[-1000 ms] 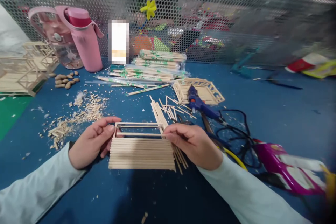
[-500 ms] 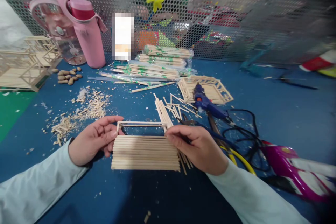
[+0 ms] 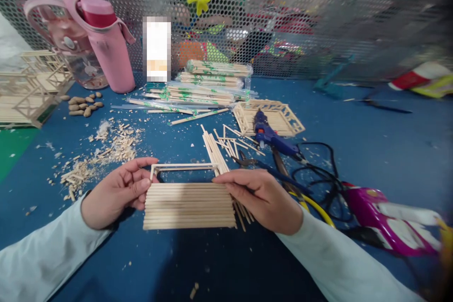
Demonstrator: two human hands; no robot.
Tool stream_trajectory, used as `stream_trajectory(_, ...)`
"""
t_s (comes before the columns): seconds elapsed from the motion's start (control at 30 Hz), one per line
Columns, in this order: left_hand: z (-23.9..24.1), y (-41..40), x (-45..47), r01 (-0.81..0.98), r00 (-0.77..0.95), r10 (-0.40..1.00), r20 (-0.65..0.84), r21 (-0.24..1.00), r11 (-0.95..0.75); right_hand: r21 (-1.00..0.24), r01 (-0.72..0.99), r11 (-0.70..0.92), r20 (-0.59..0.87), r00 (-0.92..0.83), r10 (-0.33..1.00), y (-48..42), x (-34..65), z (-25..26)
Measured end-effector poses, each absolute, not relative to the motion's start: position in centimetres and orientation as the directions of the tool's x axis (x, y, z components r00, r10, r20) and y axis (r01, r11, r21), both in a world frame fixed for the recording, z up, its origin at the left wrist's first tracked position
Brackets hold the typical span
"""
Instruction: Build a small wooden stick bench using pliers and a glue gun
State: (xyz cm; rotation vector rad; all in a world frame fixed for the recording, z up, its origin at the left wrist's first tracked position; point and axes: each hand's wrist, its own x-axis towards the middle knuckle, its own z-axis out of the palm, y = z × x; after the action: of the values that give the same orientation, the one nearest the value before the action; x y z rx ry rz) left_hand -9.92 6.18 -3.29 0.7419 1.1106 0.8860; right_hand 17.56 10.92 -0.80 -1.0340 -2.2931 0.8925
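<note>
While the left hand [image 3: 113,193] and right hand [image 3: 265,198] pinch opposite ends of one stick panel [image 3: 189,205] lying flat on the blue table [image 3: 371,151], loose sticks [image 3: 214,151] crowd its far right corner. Beyond these lie one glue gun [image 3: 272,137] and two pink bottles [image 3: 109,52].

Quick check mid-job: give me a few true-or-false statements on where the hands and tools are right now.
1. The left hand and right hand grip the panel by its ends. True.
2. The right hand holds the glue gun. False: it lies on the table, beyond that hand.
3. A pink bottle stands far left. True.
4. The peanuts lie right of the glue gun. False: they lie left, by the bottle.
</note>
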Motion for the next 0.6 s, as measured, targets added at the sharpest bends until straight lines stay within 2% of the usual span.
stream_trajectory(0.17, -2.8, 6.1, -9.7, -0.183, 0.148, 0.864, -0.481, 0.845, 0.502, -0.678, 0.464, 0.571, 0.195, -0.635, 0.747, 10.8, 17.7, -0.5)
stream_trajectory(0.27, -2.4, 6.0, -9.7, -0.080, 0.103, 0.881, -0.461, 0.879, 0.469, -0.638, 0.464, 0.615, 0.236, -0.642, 0.729, 10.7, 17.6, -0.6)
stream_trajectory(0.33, -1.9, 5.7, -9.5, 0.103, -0.023, 0.947, -0.321, 0.941, 0.321, -0.607, 0.459, 0.649, 0.272, -0.647, 0.712, 10.7, 17.6, -0.8)
stream_trajectory(0.37, -1.6, 5.4, -9.4, 0.247, -0.111, 0.980, -0.167, 0.950, 0.190, -0.590, 0.457, 0.665, 0.289, -0.651, 0.702, 10.8, 17.6, -0.8)
stream_trajectory(0.4, -1.1, 5.1, -9.1, 0.418, -0.162, 0.986, 0.036, 0.908, 0.036, -0.575, 0.456, 0.679, 0.299, -0.655, 0.694, 10.8, 17.6, -0.9)
stream_trajectory(0.43, -0.7, 4.7, -8.6, 0.584, -0.138, 0.959, 0.248, 0.802, -0.124, -0.561, 0.460, 0.688, 0.302, -0.660, 0.688, 10.8, 17.6, -0.9)
stream_trajectory(0.47, -0.3, 4.3, -8.0, 0.713, -0.032, 0.907, 0.419, 0.646, -0.274, -0.550, 0.468, 0.692, 0.297, -0.664, 0.686, 10.8, 17.5, -0.9)
stream_trajectory(0.5, 0.1, 3.9, -7.2, 0.785, 0.131, 0.845, 0.519, 0.466, -0.408, -0.545, 0.478, 0.689, 0.283, -0.668, 0.688, 10.7, 17.5, -0.8)
stream_trajectory(0.53, 0.2, 3.5, -6.3, 0.791, 0.322, 0.792, 0.520, 0.312, -0.526, -0.545, 0.491, 0.680, 0.262, -0.671, 0.694, 10.7, 17.4, -0.8)
stream_trajectory(0.57, 0.3, 3.2, -5.3, 0.784, 0.463, 0.759, 0.457, 0.189, -0.592, -0.549, 0.504, 0.667, 0.240, -0.669, 0.703, 10.7, 17.3, -0.7)
stream_trajectory(0.6, 0.1, 3.0, -4.4, 0.792, 0.521, 0.752, 0.404, 0.101, -0.603, -0.556, 0.515, 0.652, 0.223, -0.664, 0.714, 10.6, 17.2, -0.7)
